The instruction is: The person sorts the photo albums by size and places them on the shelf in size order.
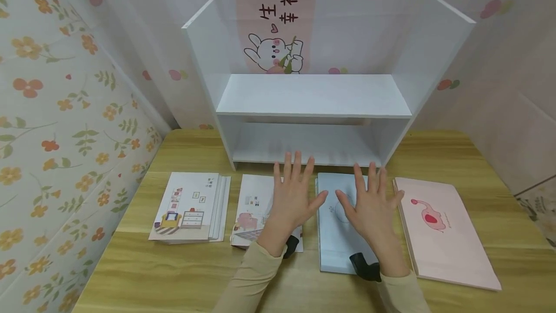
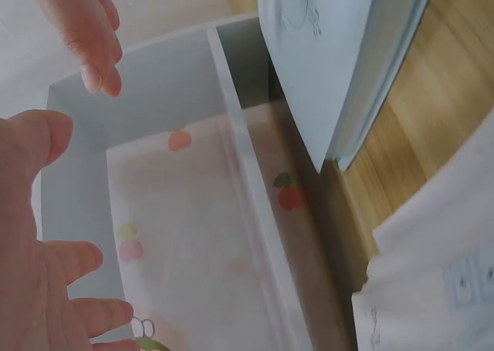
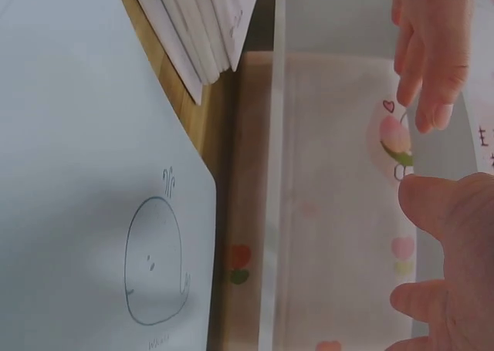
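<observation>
My left hand (image 1: 292,200) is spread open with straight fingers over the right part of a white illustrated notebook stack (image 1: 249,206) and holds nothing. Beside it my right hand (image 1: 371,206), also spread with nothing in it, overlaps a light blue notebook (image 1: 332,250) in the head view. A line-drawn whale marks that blue cover (image 3: 154,266) in the right wrist view. To the right lies a pink notebook (image 1: 456,250) with an elephant drawing. Another stack of white notebooks (image 1: 187,202), slightly fanned, lies at the left. Both sets of fingers point toward a white shelf (image 1: 312,95).
The shelf stands at the back of the wooden table (image 1: 130,264), with two tall side panels and two horizontal boards. Behind it hangs a pale curtain (image 1: 356,23) with a rabbit print. A flowered curtain (image 1: 65,110) borders the left side.
</observation>
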Demonstrator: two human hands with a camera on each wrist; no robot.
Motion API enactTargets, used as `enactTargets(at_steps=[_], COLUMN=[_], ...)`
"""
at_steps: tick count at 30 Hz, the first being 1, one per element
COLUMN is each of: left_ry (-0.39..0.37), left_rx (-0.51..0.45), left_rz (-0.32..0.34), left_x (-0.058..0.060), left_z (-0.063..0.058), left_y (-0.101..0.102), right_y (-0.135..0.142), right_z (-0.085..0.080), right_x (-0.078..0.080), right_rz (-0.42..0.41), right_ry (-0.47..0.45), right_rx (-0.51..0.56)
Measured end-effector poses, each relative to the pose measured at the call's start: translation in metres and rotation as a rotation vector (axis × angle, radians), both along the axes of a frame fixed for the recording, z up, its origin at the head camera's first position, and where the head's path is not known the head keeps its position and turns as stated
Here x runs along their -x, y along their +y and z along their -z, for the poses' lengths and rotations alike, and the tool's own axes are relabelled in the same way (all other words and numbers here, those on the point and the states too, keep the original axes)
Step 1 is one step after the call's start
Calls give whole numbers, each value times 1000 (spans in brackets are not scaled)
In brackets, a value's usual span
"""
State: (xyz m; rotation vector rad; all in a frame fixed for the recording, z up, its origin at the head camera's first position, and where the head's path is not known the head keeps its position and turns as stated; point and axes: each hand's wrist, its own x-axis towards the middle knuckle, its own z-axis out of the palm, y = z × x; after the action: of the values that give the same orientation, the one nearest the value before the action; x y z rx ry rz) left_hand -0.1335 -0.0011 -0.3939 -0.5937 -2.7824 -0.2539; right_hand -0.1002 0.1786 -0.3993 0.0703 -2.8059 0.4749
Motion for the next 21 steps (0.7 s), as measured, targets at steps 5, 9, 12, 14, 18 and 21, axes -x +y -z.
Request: enactTargets(at_steps=[5, 9, 12, 14, 18, 21], left_ry=[-36, -96, -154, -198, -291, -370], left_rx=[-52, -104, -161, -200, -287, -345], left_rz=[48, 88, 127, 155, 221, 267], left_x=[-2, -4, -5, -6, -8, -10], left_z=[2, 3, 3, 3, 3, 2], left_y=[7, 13, 17, 20, 27, 32], right_y=[6, 11, 15, 19, 25, 30], right_z=[1, 3, 2, 2, -1, -3], right_x=[-2, -4, -6, -7, -10, -12], right_rz=[18, 21, 25, 24, 22, 23], right_ry=[26, 72, 67, 44, -22, -53], right_rx=[-18, -4, 16, 33, 93, 122])
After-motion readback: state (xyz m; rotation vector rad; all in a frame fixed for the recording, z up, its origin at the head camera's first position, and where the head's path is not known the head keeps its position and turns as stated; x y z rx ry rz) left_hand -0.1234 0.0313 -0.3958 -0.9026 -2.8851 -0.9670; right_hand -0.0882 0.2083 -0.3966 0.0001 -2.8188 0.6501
